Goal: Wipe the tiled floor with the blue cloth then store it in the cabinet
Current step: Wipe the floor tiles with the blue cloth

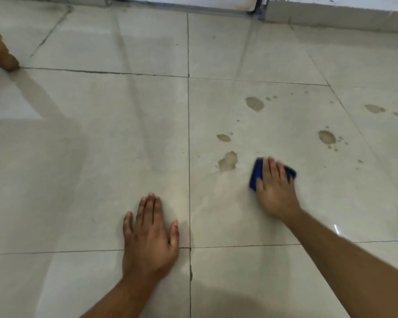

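The floor (101, 157) is laid with large pale tiles and dark grout lines. My right hand (275, 189) presses flat on the folded blue cloth (256, 176), which shows at the hand's left and past the fingertips. Brownish wet stains lie close by: one (228, 160) just left of the cloth, others (254, 103) (326, 137) farther ahead and to the right. My left hand (148, 235) rests flat on the tile, fingers spread, holding nothing. No cabinet is in view.
A wooden furniture leg (2, 55) stands at the far left. A wall base and a door threshold (193, 5) run along the top edge. Small droplets dot the tile at the right.
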